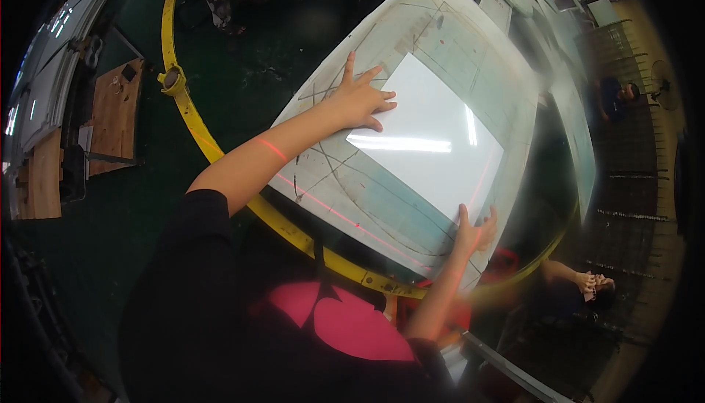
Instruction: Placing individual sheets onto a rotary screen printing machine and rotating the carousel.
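A glossy white rectangular sheet (426, 128) lies flat on a worn, pale greenish board (334, 175) marked with dark scribbled lines. Its surface reflects bright strips of light. My left hand (358, 100) rests with spread fingers at the sheet's left edge, some fingertips touching it and others on the board. At the sheet's near right corner is my right hand (476, 234), thumb and fingers apart, the thumb by the sheet's lower edge. Neither hand grips anything. Thin red light lines cross the board, the sheet and both my arms.
A curved yellow metal bar (192, 120) sweeps around the left and near sides of the board. Wooden panels (117, 113) stand at the left. Pale sheets (573, 135) lie beyond the board's right side. Two other people (615, 100) are at the far right, one holding something pale.
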